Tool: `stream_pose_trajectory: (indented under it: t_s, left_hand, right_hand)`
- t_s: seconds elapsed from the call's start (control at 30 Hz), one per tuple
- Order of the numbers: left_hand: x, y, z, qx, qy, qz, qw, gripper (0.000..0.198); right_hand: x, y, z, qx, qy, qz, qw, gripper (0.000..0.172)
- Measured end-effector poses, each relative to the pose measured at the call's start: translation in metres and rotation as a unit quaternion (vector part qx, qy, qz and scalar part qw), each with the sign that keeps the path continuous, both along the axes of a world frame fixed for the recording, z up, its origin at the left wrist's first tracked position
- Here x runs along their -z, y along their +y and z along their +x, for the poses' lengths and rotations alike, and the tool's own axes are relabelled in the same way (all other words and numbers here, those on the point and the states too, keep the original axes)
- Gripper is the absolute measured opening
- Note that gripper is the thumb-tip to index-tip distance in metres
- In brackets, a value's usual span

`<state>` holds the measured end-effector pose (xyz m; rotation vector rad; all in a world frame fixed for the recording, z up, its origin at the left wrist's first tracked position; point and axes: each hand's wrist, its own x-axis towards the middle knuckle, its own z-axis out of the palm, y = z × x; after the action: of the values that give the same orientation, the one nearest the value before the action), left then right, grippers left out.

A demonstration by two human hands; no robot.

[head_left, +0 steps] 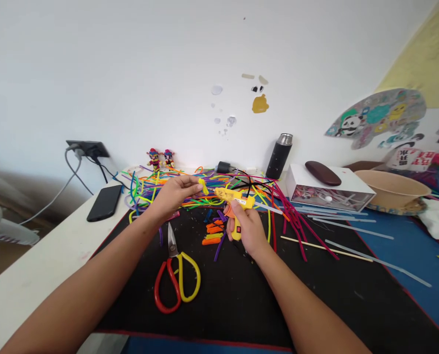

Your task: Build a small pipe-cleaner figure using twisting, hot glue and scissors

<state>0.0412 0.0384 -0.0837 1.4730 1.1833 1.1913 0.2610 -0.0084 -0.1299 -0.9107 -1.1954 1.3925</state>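
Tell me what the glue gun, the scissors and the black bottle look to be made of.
Glue gun: probably hard plastic, judging by its smooth molded yellow body and orange trigger.
Scissors: blades likely steel, with a grey metallic sheen; red and yellow handles smooth, perhaps plastic-coated.
Black bottle: dark, fairly matte body, possibly coated metal; its shiny silver cap suggests bare metal.

Brt, soft light w/ faint shadows, wide-angle stretch (esp. edges).

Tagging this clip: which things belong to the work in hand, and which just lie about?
Likely part of the work:
glue gun in the right hand
yellow piece in the left hand
colored stems
glue sticks
scissors

Apparently just lying about:
phone
black flask
brown case
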Motion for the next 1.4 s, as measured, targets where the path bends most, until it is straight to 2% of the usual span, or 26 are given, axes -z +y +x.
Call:
stream_pose_trajectory:
  t_s: [0.3,0.47,0.63,0.77,0.93,1.1,1.23,1.4]
  left_hand:
    - [0.003,-0.002,0.006,0.012,0.033,0.001,0.999,0.048]
    - [0.005,-0.001,0.007,0.014,-0.017,-0.011,1.0,0.047]
    - [0.006,-0.002,0.008,0.011,-0.087,-0.029,0.996,0.043]
    - [0.008,-0.008,0.018,0.033,-0.134,-0.059,0.989,0.041]
    - [0.01,-0.02,0.036,0.067,-0.158,-0.075,0.982,0.038]
    - [0.013,-0.029,0.049,0.061,-0.179,-0.077,0.979,0.037]
    - [0.017,-0.032,0.055,0.066,-0.197,-0.074,0.975,0.036]
    - [0.021,-0.031,0.054,0.077,-0.203,-0.079,0.973,0.034]
  right_hand:
    - [-0.005,0.0,0.004,0.013,-0.021,0.014,1.0,0.066]
    - [-0.005,-0.003,0.001,0.001,-0.01,0.011,1.0,0.065]
    - [0.0,0.004,0.0,0.04,0.039,-0.005,0.998,0.063]
    - [0.006,0.009,-0.001,0.036,0.07,-0.017,0.997,0.058]
    - [0.008,0.008,-0.004,0.031,0.036,-0.011,0.999,0.06]
    - [0.006,0.005,-0.007,0.034,0.02,-0.028,0.999,0.05]
    - [0.004,0.003,-0.008,0.041,-0.003,-0.037,0.998,0.046]
    - [0.001,0.001,-0.005,0.045,-0.037,-0.004,0.998,0.045]
